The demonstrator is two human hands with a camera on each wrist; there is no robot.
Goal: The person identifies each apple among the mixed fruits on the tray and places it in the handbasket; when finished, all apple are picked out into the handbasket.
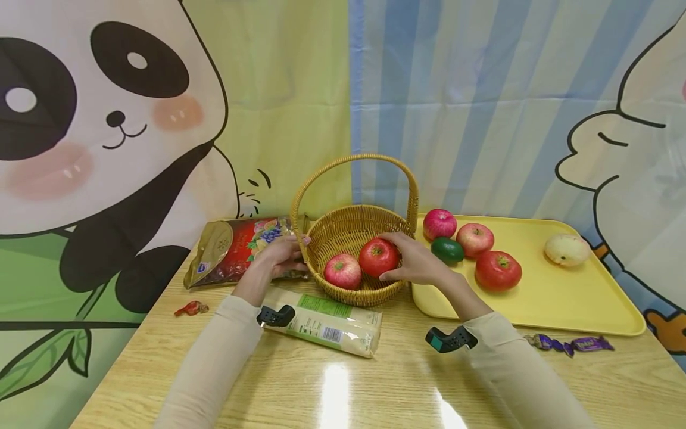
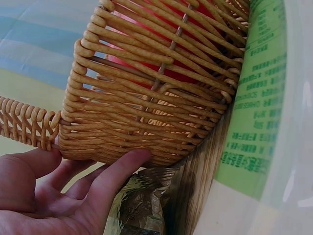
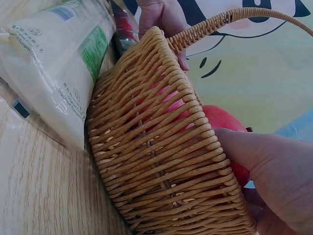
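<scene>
A wicker basket (image 1: 343,298) with a tall arched handle stands on the table, a pink-red apple (image 1: 342,271) inside it. My right hand (image 1: 415,260) grips a red pomegranate (image 1: 379,257) between thumb and fingers, inside the basket beside the apple. In the right wrist view the thumb lies on the pomegranate (image 3: 222,120) just above the rim; the other fingers are partly hidden. My left hand (image 1: 278,256) holds the basket's left side at the foot of the handle. In the left wrist view, its fingers lie against the woven wall (image 2: 142,122).
Right of the basket, a yellow tray (image 1: 568,307) bears several fruits, among them an apple (image 1: 475,239) and a dark green fruit (image 1: 447,251). A candy bag (image 1: 236,244) lies left. In front lie a cream-and-green pack (image 1: 327,322) and wrapped candies (image 1: 589,344).
</scene>
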